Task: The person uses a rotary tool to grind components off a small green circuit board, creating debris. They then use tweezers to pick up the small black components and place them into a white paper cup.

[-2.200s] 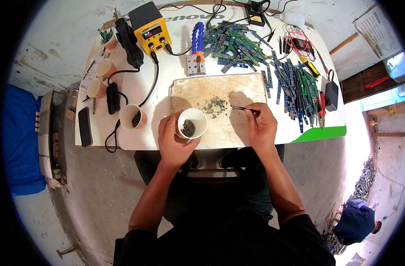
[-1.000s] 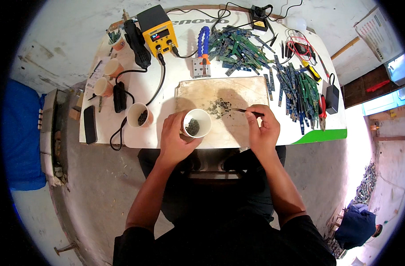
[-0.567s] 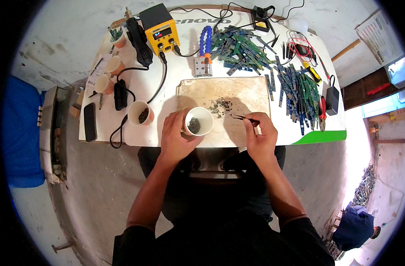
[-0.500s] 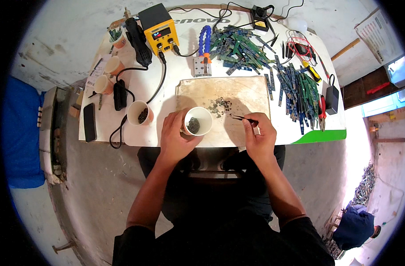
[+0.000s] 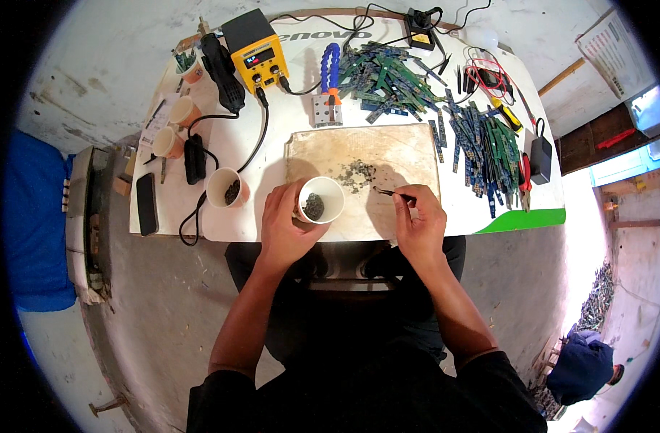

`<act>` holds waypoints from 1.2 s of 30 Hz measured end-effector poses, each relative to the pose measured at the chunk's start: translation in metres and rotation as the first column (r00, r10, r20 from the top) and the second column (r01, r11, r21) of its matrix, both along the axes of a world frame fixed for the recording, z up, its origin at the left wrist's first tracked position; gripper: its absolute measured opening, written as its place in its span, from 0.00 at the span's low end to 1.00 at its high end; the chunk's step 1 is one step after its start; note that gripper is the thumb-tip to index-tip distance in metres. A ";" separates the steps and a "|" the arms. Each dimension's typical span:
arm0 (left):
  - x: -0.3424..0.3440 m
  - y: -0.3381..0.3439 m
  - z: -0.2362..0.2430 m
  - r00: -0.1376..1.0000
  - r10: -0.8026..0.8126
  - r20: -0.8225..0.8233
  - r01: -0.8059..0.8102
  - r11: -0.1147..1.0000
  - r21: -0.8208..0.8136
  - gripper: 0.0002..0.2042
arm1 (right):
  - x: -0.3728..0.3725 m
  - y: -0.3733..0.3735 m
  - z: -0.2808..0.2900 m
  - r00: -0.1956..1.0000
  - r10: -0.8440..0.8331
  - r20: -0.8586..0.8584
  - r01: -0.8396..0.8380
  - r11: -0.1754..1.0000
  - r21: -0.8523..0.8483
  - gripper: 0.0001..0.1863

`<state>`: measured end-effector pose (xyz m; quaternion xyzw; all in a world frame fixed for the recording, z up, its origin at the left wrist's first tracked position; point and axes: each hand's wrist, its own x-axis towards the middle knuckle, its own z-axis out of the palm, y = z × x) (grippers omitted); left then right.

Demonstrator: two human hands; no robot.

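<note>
My left hand [image 5: 283,224] is closed around a paper cup [image 5: 334,211], tilted so that a heap of small dark grey parts [image 5: 314,206] shows inside. My right hand [image 5: 422,222] grips a pair of dark tweezers [image 5: 392,193], whose tips point left over a stained, light-coloured work board [image 5: 409,144]. Just beyond those tips, small dark chips [image 5: 356,175] lie scattered on the board. Whether the tweezers pinch a chip is too small to make out.
Left stand another paper cup [image 5: 218,189] with dark parts, a phone [image 5: 147,204], and a yellow soldering station [image 5: 261,61] with cables. Beyond the board are a metal clamp [image 5: 327,110] and heaped green circuit strips [image 5: 387,79]. Pliers [image 5: 525,175] lie right. A person [image 5: 581,368] sits at lower right.
The tweezers and my right hand have shifted slightly left, toward the chips. My left hand keeps its hold on the cup. The whole view has moved a little.
</note>
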<state>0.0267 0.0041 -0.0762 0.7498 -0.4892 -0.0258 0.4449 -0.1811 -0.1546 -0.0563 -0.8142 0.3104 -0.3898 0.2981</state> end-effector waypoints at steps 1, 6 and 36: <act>0.000 0.000 0.001 1.000 0.001 0.002 -0.001 1.000 0.001 0.36 | 0.000 0.000 0.000 1.000 -0.002 -0.002 0.002 1.000 0.002 0.05; 0.001 0.000 -0.001 0.999 -0.004 0.032 0.005 1.000 -0.018 0.37 | 0.001 -0.002 -0.002 1.000 -0.012 0.002 0.012 1.000 -0.019 0.04; 0.003 0.001 -0.005 0.999 -0.012 0.045 0.013 1.000 -0.014 0.37 | 0.008 -0.017 -0.002 1.000 0.005 0.016 -0.006 0.997 0.078 0.06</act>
